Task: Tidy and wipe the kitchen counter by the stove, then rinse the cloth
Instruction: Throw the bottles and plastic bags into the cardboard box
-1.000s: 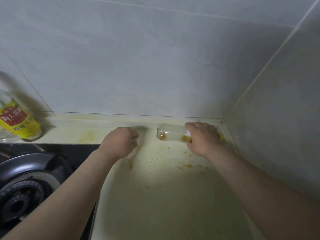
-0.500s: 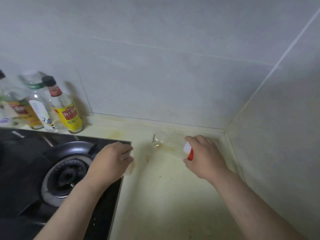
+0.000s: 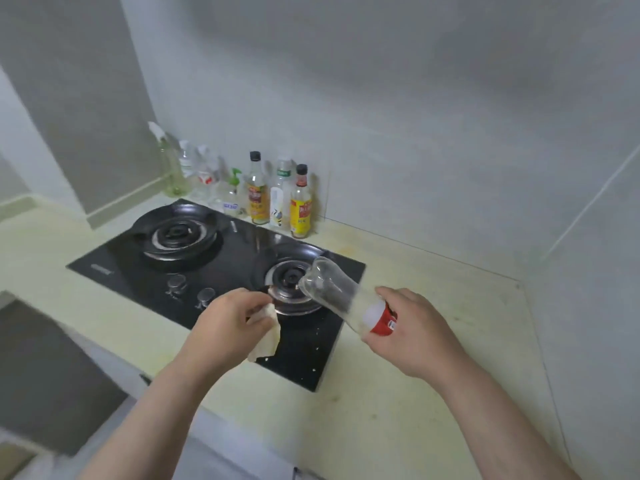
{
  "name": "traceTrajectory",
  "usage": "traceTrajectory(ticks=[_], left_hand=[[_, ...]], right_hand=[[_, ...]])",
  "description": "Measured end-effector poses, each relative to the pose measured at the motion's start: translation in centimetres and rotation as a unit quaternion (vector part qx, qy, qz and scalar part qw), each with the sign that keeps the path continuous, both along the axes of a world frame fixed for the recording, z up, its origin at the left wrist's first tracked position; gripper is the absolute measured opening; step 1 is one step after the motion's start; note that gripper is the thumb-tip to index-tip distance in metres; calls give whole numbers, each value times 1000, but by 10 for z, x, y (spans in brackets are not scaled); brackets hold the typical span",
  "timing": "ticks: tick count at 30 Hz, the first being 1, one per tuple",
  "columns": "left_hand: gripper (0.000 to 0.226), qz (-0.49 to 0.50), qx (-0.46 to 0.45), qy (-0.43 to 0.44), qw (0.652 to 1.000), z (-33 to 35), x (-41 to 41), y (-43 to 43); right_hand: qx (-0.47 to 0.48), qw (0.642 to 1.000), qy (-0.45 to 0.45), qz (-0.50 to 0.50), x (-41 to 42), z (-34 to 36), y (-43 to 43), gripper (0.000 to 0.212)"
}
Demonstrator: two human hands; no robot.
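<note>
Counter [image 3: 433, 393] yellowish by black stove [image 3: 221, 271], tiled walls [image 3: 415, 133], left hand [image 3: 228, 327] gripping cloth [image 3: 268, 337], right hand [image 3: 412, 334] bottle [image 3: 332, 289]

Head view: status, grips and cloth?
Left grip holds cloth above stove. Right grip holds clear bottle, tilted, in air. Bottle row stands behind stove, out of the way.

1. bottle [image 3: 332, 292]: clear plastic, smooth; glossy red label.
2. cloth [image 3: 268, 337]: pale fabric, limp, matt.
3. stove [image 3: 239, 261]: black top, glossy, glass-like; white specks near the front edge.
4. knobs [image 3: 176, 284]: metallic, dull shine.
5. desk [image 3: 433, 427]: cream, matt, faintly stained.
6. wall [image 3: 415, 133]: grey tile, smooth, low sheen.
</note>
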State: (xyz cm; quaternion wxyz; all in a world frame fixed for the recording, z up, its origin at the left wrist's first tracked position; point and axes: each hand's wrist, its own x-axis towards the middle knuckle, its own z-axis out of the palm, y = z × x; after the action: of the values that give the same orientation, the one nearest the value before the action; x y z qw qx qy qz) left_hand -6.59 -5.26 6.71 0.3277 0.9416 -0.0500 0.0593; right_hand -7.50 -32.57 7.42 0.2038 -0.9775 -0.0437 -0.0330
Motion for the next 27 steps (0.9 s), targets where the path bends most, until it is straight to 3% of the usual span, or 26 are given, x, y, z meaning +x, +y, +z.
traceTrajectory(ticks=[10, 15, 17, 21, 24, 27], left_hand=[[21, 149, -33, -37, 988, 30, -142, 185], [24, 215, -11, -31, 976, 17, -219, 304], [22, 255, -26, -21, 966, 14, -252, 354], [21, 317, -48, -16, 947, 13, -320, 437], [17, 369, -51, -10, 928, 10, -367, 486], [18, 417, -56, -9, 907, 9, -404, 523]], right_hand=[[25, 988, 27, 151, -87, 39, 189, 64], [34, 976, 59, 207, -121, 43, 309, 46], [36, 972, 75, 222, -134, 40, 362, 42], [46, 958, 101, 265, -166, 31, 462, 64], [29, 943, 123, 309, -191, 26, 525, 43], [16, 927, 134, 350, -209, 26, 580, 46]])
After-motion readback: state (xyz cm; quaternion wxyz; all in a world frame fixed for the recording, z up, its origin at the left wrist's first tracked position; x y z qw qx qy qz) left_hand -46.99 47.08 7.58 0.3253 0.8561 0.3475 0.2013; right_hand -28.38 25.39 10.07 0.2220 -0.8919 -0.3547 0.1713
